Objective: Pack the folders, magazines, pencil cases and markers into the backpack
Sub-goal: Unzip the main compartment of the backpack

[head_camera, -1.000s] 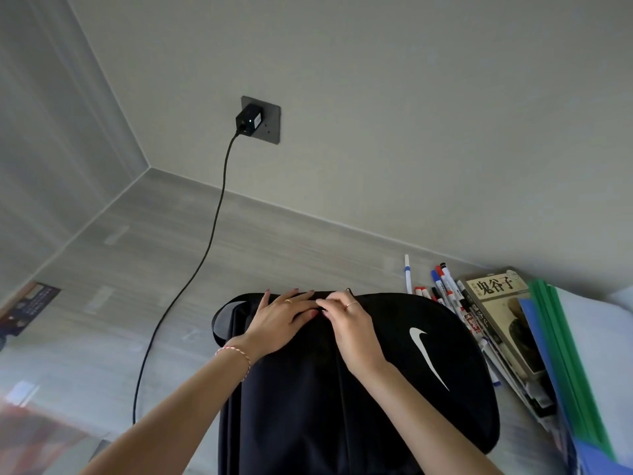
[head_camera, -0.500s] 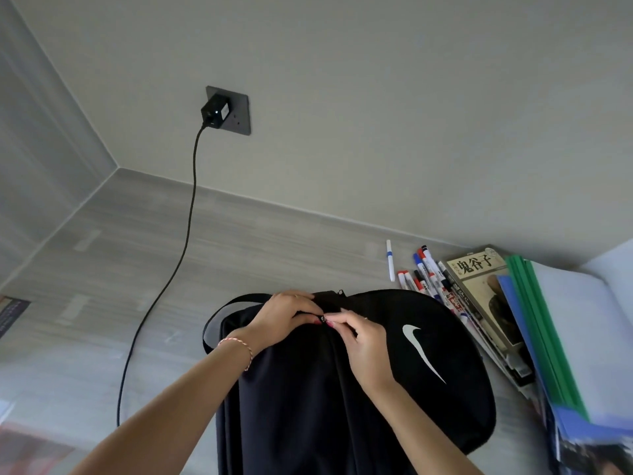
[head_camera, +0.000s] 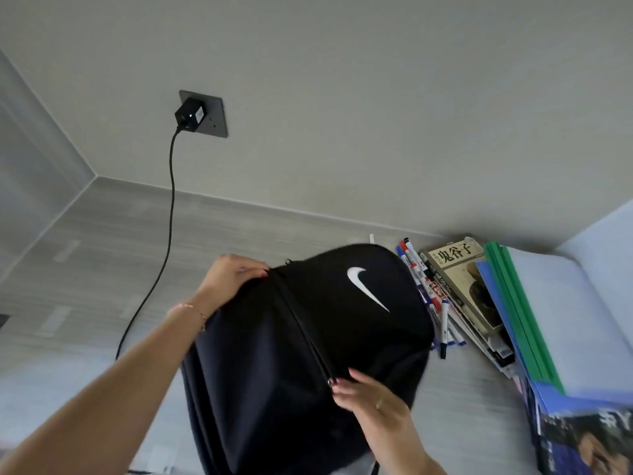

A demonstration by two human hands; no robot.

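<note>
A black backpack (head_camera: 267, 371) with a white swoosh stands on the grey table in front of me. My left hand (head_camera: 229, 275) grips the fabric at its top, by the upper end of the zipper. My right hand (head_camera: 370, 395) pinches the zipper pull low on the bag's right side; the zipper line runs between my hands. Several markers (head_camera: 424, 286) lie right of the bag. Beside them are stacked magazines (head_camera: 459, 279) and green and blue folders (head_camera: 513, 303). No pencil case is visible.
A black charger (head_camera: 189, 113) sits in a wall socket, and its cable (head_camera: 168, 241) hangs down and trails over the table left of the bag. A white cushion-like surface (head_camera: 565, 303) lies under the folders at right. A magazine cover (head_camera: 589, 440) shows at bottom right.
My right hand has drawn the zipper pull from the bag's top down along its right side. The left hand stays gripping the top. The bag has tilted to the right.
</note>
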